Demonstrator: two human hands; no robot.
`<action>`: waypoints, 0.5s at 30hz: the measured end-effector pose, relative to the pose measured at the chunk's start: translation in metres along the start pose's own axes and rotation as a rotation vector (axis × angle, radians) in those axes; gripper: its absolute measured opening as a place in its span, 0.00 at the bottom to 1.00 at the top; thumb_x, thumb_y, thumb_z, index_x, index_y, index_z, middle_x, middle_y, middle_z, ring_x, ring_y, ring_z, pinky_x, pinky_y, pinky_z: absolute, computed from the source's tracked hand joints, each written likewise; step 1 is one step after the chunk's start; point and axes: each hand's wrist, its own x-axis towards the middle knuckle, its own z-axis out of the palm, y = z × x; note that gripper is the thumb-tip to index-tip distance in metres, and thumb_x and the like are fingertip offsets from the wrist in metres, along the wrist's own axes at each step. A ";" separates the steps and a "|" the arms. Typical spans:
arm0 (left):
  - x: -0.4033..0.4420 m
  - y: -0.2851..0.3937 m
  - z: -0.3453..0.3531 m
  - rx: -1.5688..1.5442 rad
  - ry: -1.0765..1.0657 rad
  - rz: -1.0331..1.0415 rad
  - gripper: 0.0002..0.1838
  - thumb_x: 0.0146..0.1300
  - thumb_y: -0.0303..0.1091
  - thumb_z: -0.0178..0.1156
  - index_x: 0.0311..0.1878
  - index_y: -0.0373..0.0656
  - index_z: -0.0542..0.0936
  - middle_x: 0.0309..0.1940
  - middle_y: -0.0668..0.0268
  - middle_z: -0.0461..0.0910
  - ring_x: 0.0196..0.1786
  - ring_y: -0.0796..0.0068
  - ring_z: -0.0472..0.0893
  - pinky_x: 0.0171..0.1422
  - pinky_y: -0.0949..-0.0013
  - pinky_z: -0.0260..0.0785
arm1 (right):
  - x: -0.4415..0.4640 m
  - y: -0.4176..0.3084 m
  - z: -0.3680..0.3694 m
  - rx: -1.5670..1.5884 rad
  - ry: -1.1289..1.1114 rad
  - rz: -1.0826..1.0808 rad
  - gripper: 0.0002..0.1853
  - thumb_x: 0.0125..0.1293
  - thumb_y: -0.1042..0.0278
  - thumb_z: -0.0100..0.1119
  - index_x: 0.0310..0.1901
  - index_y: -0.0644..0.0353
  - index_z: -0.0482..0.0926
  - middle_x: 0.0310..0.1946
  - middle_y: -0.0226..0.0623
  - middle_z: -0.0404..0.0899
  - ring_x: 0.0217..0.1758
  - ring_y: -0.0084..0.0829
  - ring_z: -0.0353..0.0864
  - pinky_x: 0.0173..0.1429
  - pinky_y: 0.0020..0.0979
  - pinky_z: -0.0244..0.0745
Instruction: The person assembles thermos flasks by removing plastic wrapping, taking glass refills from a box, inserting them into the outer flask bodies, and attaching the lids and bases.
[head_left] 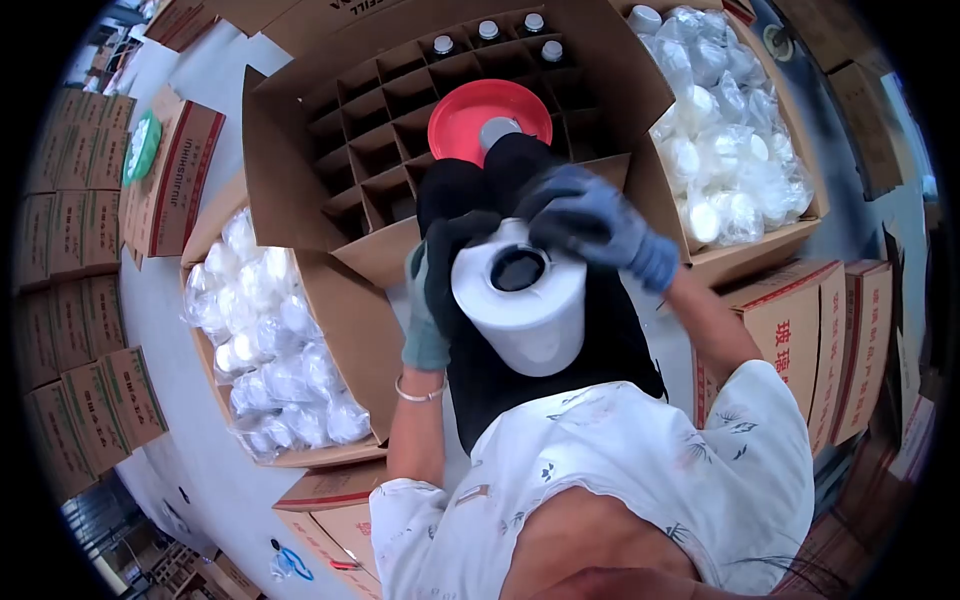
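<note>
A white cylinder rests on my lap, with a dark round opening ringed in white facing up. I cannot make out whether it is a roll or a container. A small pale piece stands at its far edge. My left hand, in a dark-palmed green-grey glove, is closed against its left side. Over the far right edge is my right hand, in a blue-grey glove; motion smears its fingers. Beyond my knees, a red round tray holds a pale grey-white cup-like piece.
Ahead stands an open carton with cardboard dividers and several white-capped bottles. Open boxes of plastic-wrapped white pieces flank it, left and right. Closed cartons stand at my right; stacked cartons line the far left.
</note>
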 end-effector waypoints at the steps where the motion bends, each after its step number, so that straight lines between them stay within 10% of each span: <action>1: 0.005 0.031 0.002 -0.063 -0.024 0.091 0.15 0.65 0.29 0.55 0.53 0.35 0.76 0.44 0.56 0.80 0.47 0.63 0.80 0.54 0.66 0.72 | -0.010 0.006 -0.012 -0.065 0.086 0.061 0.13 0.50 0.67 0.68 0.38 0.59 0.82 0.42 0.42 0.80 0.47 0.41 0.79 0.54 0.39 0.73; 3: -0.004 0.060 -0.002 -0.194 0.154 -0.064 0.13 0.65 0.32 0.56 0.49 0.34 0.78 0.44 0.57 0.81 0.49 0.66 0.81 0.58 0.67 0.72 | -0.011 -0.009 -0.033 0.022 0.163 0.109 0.10 0.52 0.69 0.67 0.37 0.60 0.82 0.41 0.41 0.81 0.46 0.41 0.79 0.54 0.39 0.73; 4: -0.008 0.065 -0.004 0.285 0.171 0.147 0.14 0.66 0.35 0.55 0.48 0.33 0.79 0.45 0.58 0.81 0.50 0.67 0.80 0.59 0.67 0.72 | -0.008 -0.026 -0.035 0.029 0.134 0.067 0.13 0.52 0.68 0.67 0.40 0.60 0.82 0.43 0.42 0.80 0.48 0.42 0.79 0.58 0.40 0.71; 8: -0.021 0.023 0.008 -0.136 -0.125 0.223 0.24 0.71 0.47 0.45 0.44 0.33 0.81 0.45 0.56 0.82 0.48 0.63 0.80 0.58 0.62 0.69 | -0.007 -0.056 0.005 0.145 -0.046 -0.051 0.09 0.56 0.66 0.57 0.34 0.61 0.83 0.38 0.43 0.82 0.43 0.43 0.80 0.62 0.45 0.68; 10: -0.037 0.004 0.007 -0.314 0.046 -0.127 0.21 0.74 0.41 0.42 0.45 0.34 0.80 0.44 0.57 0.81 0.47 0.65 0.78 0.56 0.65 0.68 | -0.011 -0.056 0.007 0.145 0.188 0.253 0.13 0.58 0.62 0.57 0.38 0.61 0.83 0.42 0.44 0.82 0.48 0.42 0.80 0.61 0.44 0.68; 15: 0.012 -0.020 0.013 0.320 0.053 -0.016 0.18 0.74 0.38 0.45 0.55 0.35 0.74 0.52 0.58 0.74 0.52 0.67 0.75 0.55 0.68 0.68 | 0.000 -0.073 0.019 -0.077 0.016 0.111 0.24 0.51 0.58 0.65 0.50 0.56 0.80 0.53 0.44 0.76 0.58 0.47 0.73 0.66 0.46 0.62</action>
